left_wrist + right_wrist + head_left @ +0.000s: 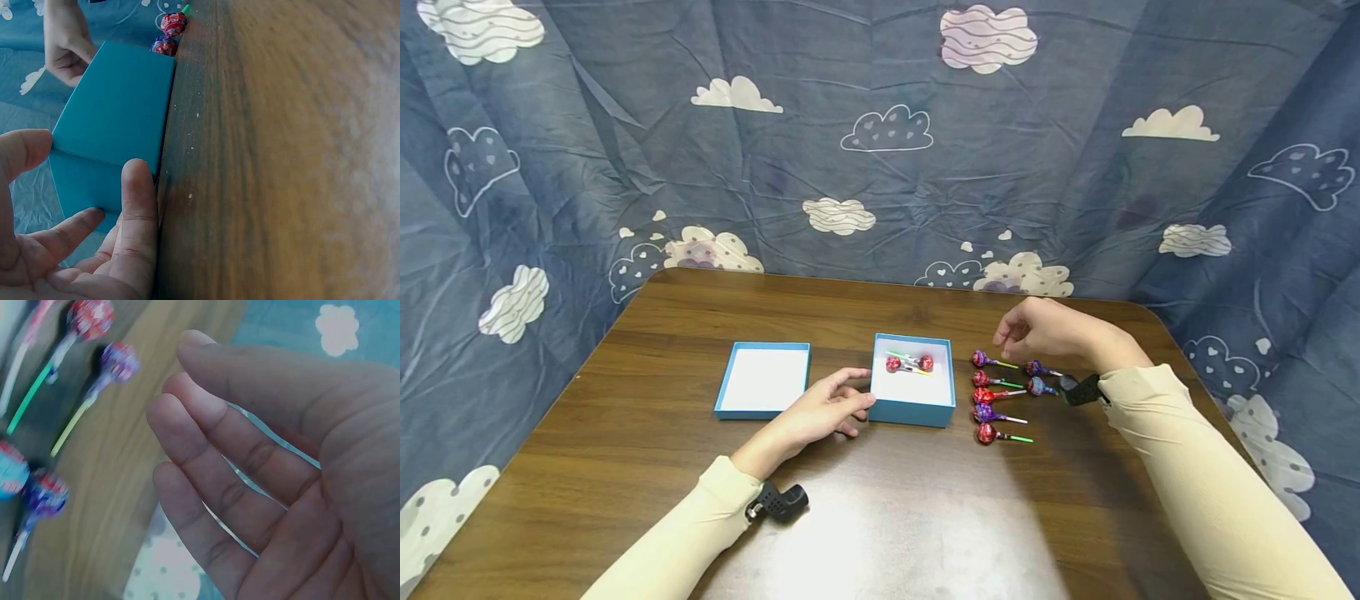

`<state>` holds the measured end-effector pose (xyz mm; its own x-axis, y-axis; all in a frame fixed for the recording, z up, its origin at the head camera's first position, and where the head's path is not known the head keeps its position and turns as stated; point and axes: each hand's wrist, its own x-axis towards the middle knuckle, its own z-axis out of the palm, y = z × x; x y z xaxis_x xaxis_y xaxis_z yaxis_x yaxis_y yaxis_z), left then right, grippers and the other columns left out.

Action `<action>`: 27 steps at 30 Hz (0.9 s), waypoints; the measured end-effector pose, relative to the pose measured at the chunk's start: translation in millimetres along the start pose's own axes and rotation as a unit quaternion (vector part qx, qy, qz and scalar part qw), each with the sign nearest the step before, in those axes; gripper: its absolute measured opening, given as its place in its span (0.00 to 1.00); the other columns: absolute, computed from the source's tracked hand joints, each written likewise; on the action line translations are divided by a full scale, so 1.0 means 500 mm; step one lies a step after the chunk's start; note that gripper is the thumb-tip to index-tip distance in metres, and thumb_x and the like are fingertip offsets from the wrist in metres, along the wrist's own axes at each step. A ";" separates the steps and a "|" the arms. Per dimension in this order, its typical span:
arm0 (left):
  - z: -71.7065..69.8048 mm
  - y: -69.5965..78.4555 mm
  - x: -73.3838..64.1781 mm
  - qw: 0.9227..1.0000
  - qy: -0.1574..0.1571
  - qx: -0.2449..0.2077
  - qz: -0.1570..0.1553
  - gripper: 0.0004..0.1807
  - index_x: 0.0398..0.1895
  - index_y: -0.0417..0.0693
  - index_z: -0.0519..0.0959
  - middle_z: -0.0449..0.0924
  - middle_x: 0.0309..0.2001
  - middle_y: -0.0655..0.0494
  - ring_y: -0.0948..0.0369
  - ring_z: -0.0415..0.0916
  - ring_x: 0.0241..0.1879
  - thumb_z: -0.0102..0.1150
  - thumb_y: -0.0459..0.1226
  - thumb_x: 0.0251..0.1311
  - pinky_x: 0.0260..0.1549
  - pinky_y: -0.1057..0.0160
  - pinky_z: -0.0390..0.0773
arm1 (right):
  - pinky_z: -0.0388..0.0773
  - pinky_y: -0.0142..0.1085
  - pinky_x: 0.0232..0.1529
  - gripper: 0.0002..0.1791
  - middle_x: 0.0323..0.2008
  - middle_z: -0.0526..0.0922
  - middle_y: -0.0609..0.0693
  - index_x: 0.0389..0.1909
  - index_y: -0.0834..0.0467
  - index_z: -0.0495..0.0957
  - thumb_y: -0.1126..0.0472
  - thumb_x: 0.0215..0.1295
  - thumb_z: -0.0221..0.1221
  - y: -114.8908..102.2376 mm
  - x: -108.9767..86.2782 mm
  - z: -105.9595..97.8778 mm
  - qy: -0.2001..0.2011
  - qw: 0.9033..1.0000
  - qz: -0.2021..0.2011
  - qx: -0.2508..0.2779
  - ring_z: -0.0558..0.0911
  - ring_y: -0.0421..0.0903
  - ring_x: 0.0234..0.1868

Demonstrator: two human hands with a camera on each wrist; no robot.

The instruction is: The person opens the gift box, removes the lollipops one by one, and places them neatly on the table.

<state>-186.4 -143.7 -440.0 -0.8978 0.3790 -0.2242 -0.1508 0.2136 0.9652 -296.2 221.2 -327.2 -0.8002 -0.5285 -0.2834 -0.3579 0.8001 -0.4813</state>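
Note:
My left hand (pixel 827 407) rests against the left side and near corner of a blue box (pixel 913 413), its fingers fairly straight. In the left wrist view, fingertips (pixel 139 178) lie along the box's blue outer wall (pixel 119 106). Inside the white-lined box are two red-wrapped lollipops (pixel 927 363). My right hand (pixel 1037 327) is held above the table's right side, fingers loosely bent and nothing between them. Nearest to it is a purple-wrapped lollipop (pixel 981 358) with a yellow stick, which the right wrist view shows apart from the fingertips.
Several lollipops in red (pixel 983 396), purple (pixel 983 413) and blue (pixel 1037 386) wrappers lie in two columns right of the box. Left of the box sits a shallow blue-edged lid (pixel 765 379) with a white inside. A cloud-patterned curtain (pixel 880 200) hangs behind the wooden table (pixel 647 467).

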 end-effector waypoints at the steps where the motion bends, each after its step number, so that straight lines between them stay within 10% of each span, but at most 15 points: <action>1: 0.000 0.000 0.000 1.000 0.000 0.001 0.002 0.35 0.82 0.47 0.63 0.83 0.48 0.47 0.59 0.84 0.37 0.62 0.47 0.78 0.35 0.64 0.86 | 0.83 0.36 0.42 0.07 0.38 0.92 0.52 0.44 0.61 0.88 0.66 0.66 0.69 -0.009 0.004 0.000 -0.004 1.000 -0.001 0.002 0.86 0.43 0.38; 27: -0.001 -0.005 0.008 1.000 -0.001 -0.005 0.015 0.35 0.81 0.44 0.63 0.84 0.49 0.47 0.60 0.83 0.44 0.61 0.45 0.78 0.41 0.63 0.89 | 0.81 0.30 0.42 0.13 0.43 0.91 0.57 0.54 0.69 0.86 0.70 0.71 0.67 -0.146 0.129 0.030 -0.128 0.991 -0.039 0.030 0.81 0.38 0.40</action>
<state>-189.8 -143.2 -443.2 -0.9009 0.3872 -0.1959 -0.1283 0.1935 0.9727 -314.5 124.4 -322.6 -0.6206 -0.6491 -0.4399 -0.3794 0.7395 -0.5560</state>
